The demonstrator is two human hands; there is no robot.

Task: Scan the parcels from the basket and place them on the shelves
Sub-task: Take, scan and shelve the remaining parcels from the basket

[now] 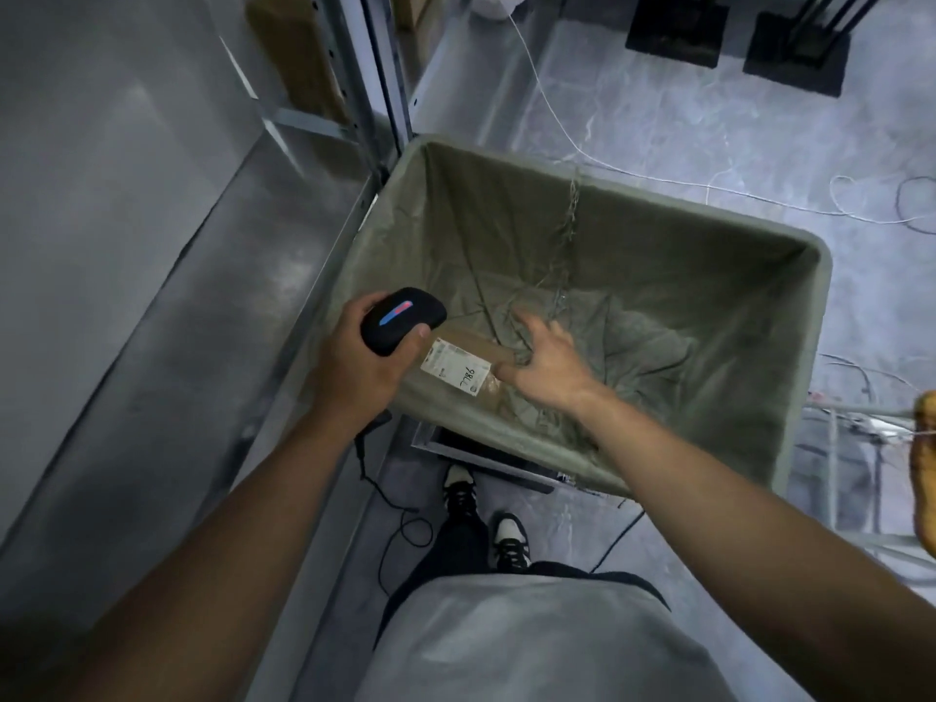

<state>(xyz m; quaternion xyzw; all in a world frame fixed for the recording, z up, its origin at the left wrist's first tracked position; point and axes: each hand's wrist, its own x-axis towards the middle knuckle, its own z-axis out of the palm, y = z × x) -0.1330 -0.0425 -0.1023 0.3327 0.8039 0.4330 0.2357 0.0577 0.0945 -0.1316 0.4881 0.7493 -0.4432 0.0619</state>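
A brown parcel with a white label marked 7786 lies at the bottom of the olive fabric basket, near its left wall. My right hand reaches down into the basket with spread fingers, its thumb touching the parcel's right end. My left hand is above the basket's left rim, wrapped around a black barcode scanner whose top strip glows blue and red. The scanner's head is just left of the parcel's label. Apart from this parcel, only crumpled lining shows in the basket.
Grey metal shelves run along the left, with brown boxes further back. White cables trail across the floor beyond the basket. A black cord hangs from the scanner near my shoes. A yellowish object sits at the right edge.
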